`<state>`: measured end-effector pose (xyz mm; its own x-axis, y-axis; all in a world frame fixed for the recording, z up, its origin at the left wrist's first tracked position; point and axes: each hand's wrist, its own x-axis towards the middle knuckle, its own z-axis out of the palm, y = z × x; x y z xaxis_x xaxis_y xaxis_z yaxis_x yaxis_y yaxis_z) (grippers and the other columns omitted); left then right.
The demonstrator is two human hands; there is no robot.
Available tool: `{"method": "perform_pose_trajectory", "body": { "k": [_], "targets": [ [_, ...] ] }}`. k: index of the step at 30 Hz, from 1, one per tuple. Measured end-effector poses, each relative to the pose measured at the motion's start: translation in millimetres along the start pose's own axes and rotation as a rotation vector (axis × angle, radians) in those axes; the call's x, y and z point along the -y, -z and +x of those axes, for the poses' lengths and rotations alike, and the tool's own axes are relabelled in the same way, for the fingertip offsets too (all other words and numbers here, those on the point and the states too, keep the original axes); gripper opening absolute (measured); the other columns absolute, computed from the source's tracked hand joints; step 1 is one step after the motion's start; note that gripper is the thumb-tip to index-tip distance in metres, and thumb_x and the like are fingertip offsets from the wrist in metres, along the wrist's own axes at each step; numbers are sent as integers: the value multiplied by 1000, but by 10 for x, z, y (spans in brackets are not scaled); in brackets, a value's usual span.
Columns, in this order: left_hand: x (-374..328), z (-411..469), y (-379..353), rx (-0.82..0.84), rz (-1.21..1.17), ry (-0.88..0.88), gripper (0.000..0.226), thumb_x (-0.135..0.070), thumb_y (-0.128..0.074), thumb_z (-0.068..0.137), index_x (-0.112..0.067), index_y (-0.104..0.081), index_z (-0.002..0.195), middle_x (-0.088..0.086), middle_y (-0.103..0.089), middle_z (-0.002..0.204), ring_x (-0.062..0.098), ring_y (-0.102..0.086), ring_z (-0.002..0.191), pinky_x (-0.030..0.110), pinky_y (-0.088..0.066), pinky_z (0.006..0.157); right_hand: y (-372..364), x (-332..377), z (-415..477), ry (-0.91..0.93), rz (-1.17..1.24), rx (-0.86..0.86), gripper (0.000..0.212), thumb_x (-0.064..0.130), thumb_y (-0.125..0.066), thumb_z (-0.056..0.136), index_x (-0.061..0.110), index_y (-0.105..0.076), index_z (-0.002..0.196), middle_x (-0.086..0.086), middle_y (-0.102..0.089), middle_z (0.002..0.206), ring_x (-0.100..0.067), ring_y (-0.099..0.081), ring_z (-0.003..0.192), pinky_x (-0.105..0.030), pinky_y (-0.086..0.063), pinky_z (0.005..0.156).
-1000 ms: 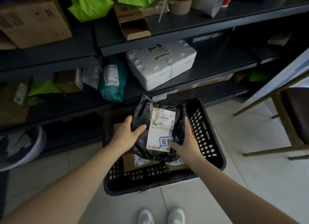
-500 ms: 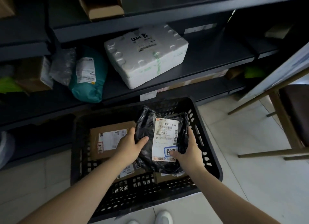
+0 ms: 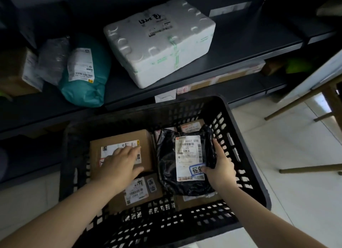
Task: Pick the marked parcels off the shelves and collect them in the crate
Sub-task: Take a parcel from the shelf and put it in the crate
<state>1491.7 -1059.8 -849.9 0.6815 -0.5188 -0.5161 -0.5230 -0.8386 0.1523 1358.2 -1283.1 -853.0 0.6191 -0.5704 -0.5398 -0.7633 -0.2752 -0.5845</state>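
Observation:
A black plastic crate [image 3: 246, 155] stands on the floor below the shelves. Inside it on the right lies a black plastic parcel [image 3: 166, 166] with a white label and a blue-outlined mark. My right hand [image 3: 218, 168] grips its right edge, thumb on the label's lower corner. On the crate's left side lies a cardboard box [image 3: 146, 148] with a white label. My left hand [image 3: 120, 164] rests flat on top of that box, fingers spread. A second brown box [image 3: 140, 190] with a barcode label lies in front of it, and more boxes lie under the black parcel.
On the dark shelf [image 3: 240, 50] above the crate sit a white foam box [image 3: 159, 42], a teal bag parcel [image 3: 87, 70], a clear-wrapped parcel [image 3: 52, 59] and a cardboard box [image 3: 16, 72] at the left. Wooden chair legs [image 3: 303, 103] stand on the white tiled floor at right.
The black parcel has gone down into the crate's right side. My left hand let go of it and moved left onto the cardboard box. My view has tilted further down.

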Motion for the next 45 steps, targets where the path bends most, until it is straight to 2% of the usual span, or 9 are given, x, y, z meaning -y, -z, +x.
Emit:
{"method": "perform_pose_trajectory", "body": {
  "k": [3,8,12,18,23,27,31,35,45],
  "targets": [
    [102,41,-146,40,156,-11,66,-41,-47,95,-24,-15,150,-5,-19,153,18,-22,138,35,-31,107,-89,-12,130,18,14,-29,85,2,-62,87,33,-16,151,-1,-57,131,-18,-58,110,-18,-40,74],
    [138,173,-288,20,248,-13,64,-29,-45,97,-23,-9,151,1,-5,158,19,-15,143,37,-24,110,-304,88,449,120,53,-83,86,-2,-61,85,36,-20,150,-3,-59,126,-15,-57,101,-25,-47,88],
    [190,261,-364,-53,165,-46,63,-17,-45,97,-24,-13,151,2,-7,159,22,-28,139,34,-33,109,-418,42,553,145,31,-118,88,-3,-61,83,36,-17,149,-9,-36,142,-26,-48,123,-38,-42,105],
    [277,272,-388,-46,159,-81,65,-21,-49,96,-27,-14,151,-1,-9,158,21,-32,136,32,-35,108,-490,-11,436,307,-241,-11,90,25,-70,84,38,-10,150,5,7,156,-23,-22,141,-33,-44,97],
    [260,199,-237,38,333,-86,69,-30,-47,97,-29,-5,151,-4,-1,158,19,-24,139,36,-34,106,-423,85,441,266,-366,13,99,32,-68,85,35,5,151,3,16,157,-26,-30,139,-36,-46,95],
    [252,44,-35,-41,453,-98,65,-33,-48,95,-25,-15,150,0,-17,156,21,-29,137,37,-36,101,-266,152,364,227,-351,49,106,36,-71,81,38,10,149,8,12,158,-31,-17,143,-42,-39,106],
    [277,-138,321,-227,433,-239,69,-22,-89,50,-12,-67,114,10,-66,111,29,-64,89,43,-55,61,8,357,151,245,-440,79,100,40,-69,83,34,5,151,3,3,159,-27,-9,145,-44,-27,114],
    [117,-465,837,-351,423,-305,69,-21,-92,40,-8,-70,104,8,-66,91,27,-64,73,40,-52,51,341,685,-207,329,-545,72,92,41,-66,84,28,-5,152,0,-11,158,-26,-12,145,-45,-24,116],
    [58,-1694,2305,-563,455,-266,67,-34,-89,51,-10,-69,110,10,-66,97,29,-64,81,37,-52,56,1395,2036,-1444,593,-696,-21,75,39,-60,89,22,-19,150,-3,-28,152,-26,-23,140,-41,-27,114]
  ]
}}
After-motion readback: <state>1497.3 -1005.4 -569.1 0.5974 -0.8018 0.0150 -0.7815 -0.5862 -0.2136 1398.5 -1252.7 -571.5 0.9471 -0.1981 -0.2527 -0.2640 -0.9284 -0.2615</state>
